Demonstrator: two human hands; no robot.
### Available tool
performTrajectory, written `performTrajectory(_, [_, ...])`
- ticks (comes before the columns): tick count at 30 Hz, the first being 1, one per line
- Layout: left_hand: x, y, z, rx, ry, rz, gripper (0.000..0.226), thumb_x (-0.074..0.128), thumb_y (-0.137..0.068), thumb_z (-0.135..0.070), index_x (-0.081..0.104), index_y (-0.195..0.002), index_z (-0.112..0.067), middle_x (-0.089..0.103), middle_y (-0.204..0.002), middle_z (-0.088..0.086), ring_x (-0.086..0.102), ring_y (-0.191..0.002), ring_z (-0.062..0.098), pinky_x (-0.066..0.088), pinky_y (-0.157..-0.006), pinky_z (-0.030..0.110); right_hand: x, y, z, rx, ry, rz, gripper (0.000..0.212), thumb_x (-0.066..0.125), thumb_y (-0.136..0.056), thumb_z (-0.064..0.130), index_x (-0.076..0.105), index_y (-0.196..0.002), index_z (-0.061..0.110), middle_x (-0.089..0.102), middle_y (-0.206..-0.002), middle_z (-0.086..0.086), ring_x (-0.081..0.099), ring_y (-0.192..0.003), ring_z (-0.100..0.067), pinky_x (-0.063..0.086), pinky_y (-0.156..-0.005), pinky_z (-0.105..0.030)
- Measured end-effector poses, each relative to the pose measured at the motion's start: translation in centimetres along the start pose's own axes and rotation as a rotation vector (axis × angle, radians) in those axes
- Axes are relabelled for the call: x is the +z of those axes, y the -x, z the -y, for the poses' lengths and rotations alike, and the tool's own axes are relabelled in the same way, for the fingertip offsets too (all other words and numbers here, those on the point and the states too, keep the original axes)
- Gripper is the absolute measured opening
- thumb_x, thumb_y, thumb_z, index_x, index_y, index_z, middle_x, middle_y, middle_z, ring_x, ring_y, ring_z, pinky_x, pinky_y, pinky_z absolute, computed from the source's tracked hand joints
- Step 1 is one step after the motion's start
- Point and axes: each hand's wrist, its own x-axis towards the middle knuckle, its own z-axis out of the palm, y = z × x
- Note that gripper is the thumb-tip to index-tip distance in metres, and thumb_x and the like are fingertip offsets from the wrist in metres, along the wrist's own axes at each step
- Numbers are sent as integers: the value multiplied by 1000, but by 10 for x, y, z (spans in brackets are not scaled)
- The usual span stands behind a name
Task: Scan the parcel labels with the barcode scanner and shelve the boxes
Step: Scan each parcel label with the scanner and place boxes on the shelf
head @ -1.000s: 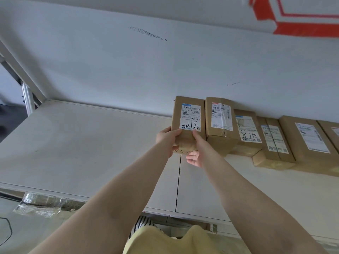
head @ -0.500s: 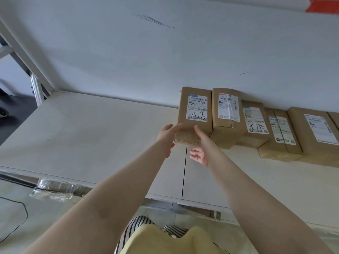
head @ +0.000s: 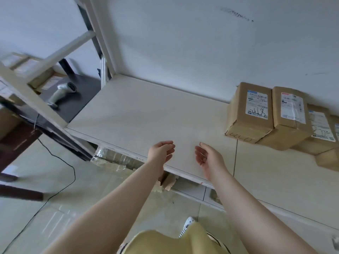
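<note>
Both hands, left hand (head: 161, 150) and right hand (head: 207, 156), hang spread and empty over the shelf (head: 146, 114). The cardboard parcels (head: 250, 111) stand at right against the wall. The barcode scanner (head: 61, 93) lies upper left on the dark worktop (head: 80, 99); best take it by its handle next.

- Left hand (head: 161, 150) held out in front, empty, palm facing inward, fingers relaxed and slightly curved.
- Right hand (head: 208, 156) alongside, apart from it, empty, palm facing inward, fingers loose.
- Both forearms bare and extended forward.
</note>
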Motion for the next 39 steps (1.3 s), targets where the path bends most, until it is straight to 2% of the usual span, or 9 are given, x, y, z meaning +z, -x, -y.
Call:
performTrajectory(7, [-185,13,-16,26,143,-169,16,58,-98,3,69,-108,-3,70,-88,6,65,-78,14,56,-77,25,144,52,-95,3,82,151,5,64,-94,11,67,-90,11,70,-77,-5,63,-62,-12,49,-53,-19])
performTrajectory(10, [-253,20,-20,24,197,-221,16,60,-98,1,70,-109,-4,71,-88,5,65,-77,13,54,-77,24,197,72,-137,32,144,222,4,65,-93,11,68,-90,11,71,-75,-5,64,-58,-10,50,-51,-19])
performTrajectory(14, [-340,32,-26,30,247,-303,12,62,-96,0,71,-97,-8,71,-86,6,63,-74,13,53,-73,24,263,98,-188,94,192,317,2,68,-91,12,69,-92,10,72,-74,-4,66,-61,-11,52,-53,-19])
performTrajectory(16, [-376,36,-30,29,295,-341,13,62,-95,1,71,-101,-7,70,-82,5,62,-72,13,54,-69,22,293,110,-208,121,235,362,3,67,-92,12,68,-92,10,71,-73,-3,65,-61,-10,53,-53,-19])
performTrajectory(19, [-420,35,-33,18,383,-405,12,62,-97,-2,71,-103,-8,71,-82,4,64,-73,12,56,-65,20,335,126,-230,143,293,402,5,66,-94,12,67,-93,8,70,-75,-5,63,-64,-12,52,-60,-21])
performTrajectory(23, [-464,23,-32,-9,482,-442,10,63,-97,-5,71,-97,-11,72,-88,4,66,-80,13,56,-74,24,388,131,-254,176,379,412,10,67,-93,14,68,-98,6,70,-79,-5,64,-70,-14,52,-70,-24])
performTrajectory(29, [-530,-21,-54,-20,570,-521,7,63,-97,-8,69,-96,-12,71,-86,2,66,-77,10,52,-67,20,482,109,-294,252,473,477,11,69,-93,23,68,-95,13,71,-84,-2,66,-75,-13,54,-76,-24])
performTrajectory(34, [-591,-62,-96,-18,573,-542,5,62,-99,-12,67,-97,-13,70,-89,0,66,-80,10,51,-70,20,569,86,-320,306,528,516,15,69,-93,27,68,-98,13,71,-85,-2,65,-74,-12,53,-75,-23])
performTrajectory(39, [-651,-94,-133,-52,617,-629,7,65,-99,-18,64,-94,-13,67,-86,0,65,-74,9,50,-62,20,640,73,-338,317,626,566,22,70,-92,30,68,-104,12,71,-86,-1,65,-74,-11,53,-67,-21])
